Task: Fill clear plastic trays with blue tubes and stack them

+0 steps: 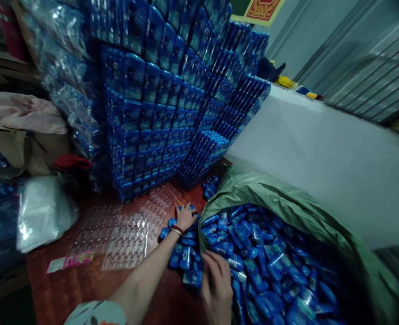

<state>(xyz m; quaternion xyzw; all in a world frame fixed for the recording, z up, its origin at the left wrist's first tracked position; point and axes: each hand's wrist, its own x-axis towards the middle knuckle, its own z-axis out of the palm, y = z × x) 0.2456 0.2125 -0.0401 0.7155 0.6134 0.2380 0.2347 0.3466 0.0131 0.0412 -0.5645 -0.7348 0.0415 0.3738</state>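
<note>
Stretched forward, my left hand (185, 216), with a beaded bracelet at the wrist, lies with fingers apart over a loose pile of small blue bottles (185, 257) on the red-brown tabletop (118, 293). My right hand (216, 286) is nearer to me, at the rim of a large green sack (263, 183). Its fingers are loosely bent, the thumb is apart, and no held thing shows. Many more blue bottles (253, 243) with pale labels fill the sack. Left of the pile lie clear plastic moulded trays (127, 241).
Tall stacks of blue packs (159, 104) rise behind the table. A white partition (314, 158) stands at right. Folded clear plastic bags (45, 212), a pink-and-white strip (71, 262) and a beige bag (40, 153) are on the left.
</note>
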